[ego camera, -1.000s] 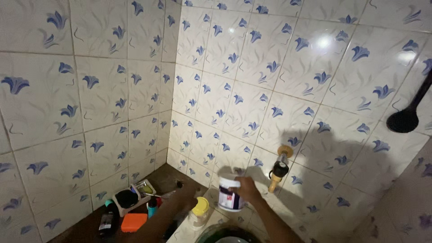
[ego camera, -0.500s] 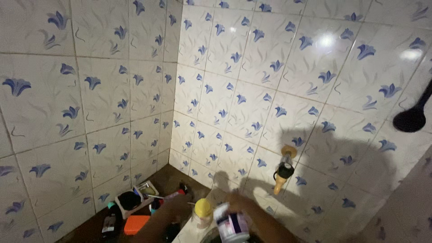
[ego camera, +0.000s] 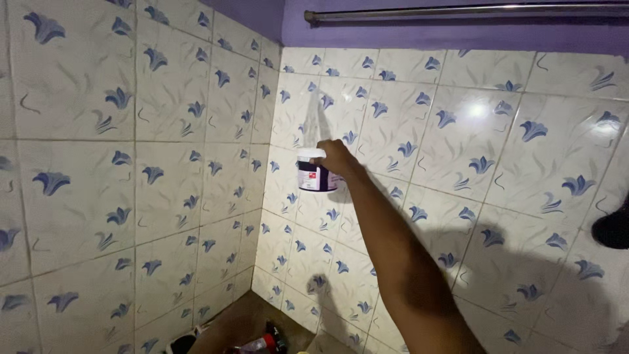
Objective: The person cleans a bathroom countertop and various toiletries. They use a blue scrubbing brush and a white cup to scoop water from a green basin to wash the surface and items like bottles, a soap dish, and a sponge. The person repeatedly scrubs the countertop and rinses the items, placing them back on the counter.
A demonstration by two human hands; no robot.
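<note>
head | right hand (ego camera: pixel 336 159) gripping white tub (ego camera: pixel 313 171) raised against tiled wall (ego camera: pixel 419 131) | left hand unseen

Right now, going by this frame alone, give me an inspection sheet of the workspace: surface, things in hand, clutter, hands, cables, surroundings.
Surface: tiled wall, white with blue flower pattern, glossy with light glare; two walls meet at a corner.
Things in hand: small white tub with a dark label, raised against the wall.
Clutter: a few bottles and containers on the dark floor at the corner, mostly cut off by the frame edge.
Hands: right hand grips the tub, arm stretched out; left hand not in view.
Cables: nothing seen.
Surroundings: metal rail across the top against a purple wall; a dark round object at the right edge, too cropped to identify.
</note>
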